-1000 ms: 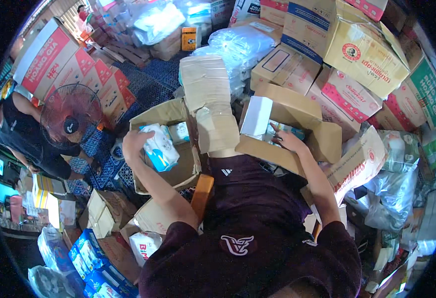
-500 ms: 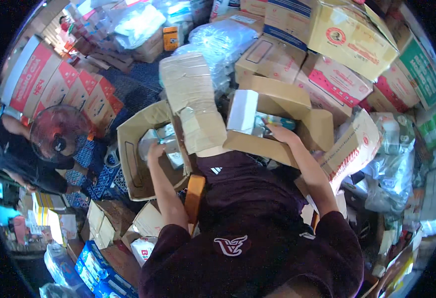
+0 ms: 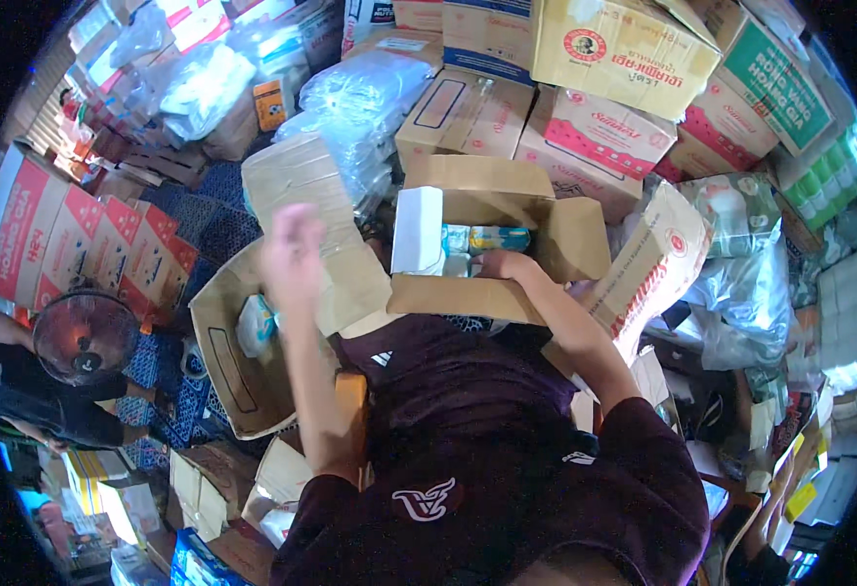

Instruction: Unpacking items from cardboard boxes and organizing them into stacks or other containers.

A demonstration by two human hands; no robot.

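My left hand point(image 3: 294, 236) is blurred in front of a creased cardboard sheet point(image 3: 341, 264), above the open left carton point(image 3: 218, 361), which has white-and-blue packs point(image 3: 256, 322) inside; its fingers are unclear. My right hand point(image 3: 497, 264) reaches into the right carton point(image 3: 570, 230), with its fingers bent and closed by several white-and-teal packs point(image 3: 497, 238); their tips are hidden. A white flap point(image 3: 416, 225) stands at that carton's left end.
Stacked cartons point(image 3: 599, 127) and plastic-wrapped bundles point(image 3: 341, 107) fill the back and right. At left, another person point(image 3: 38, 410) is beside a standing fan point(image 3: 77, 332) near red-and-white cartons point(image 3: 57, 234). More cartons point(image 3: 199, 488) lie at lower left.
My left hand has risen out of the left carton to in front of the cardboard sheet. My right hand remains in the right carton. The camera's view has shifted.
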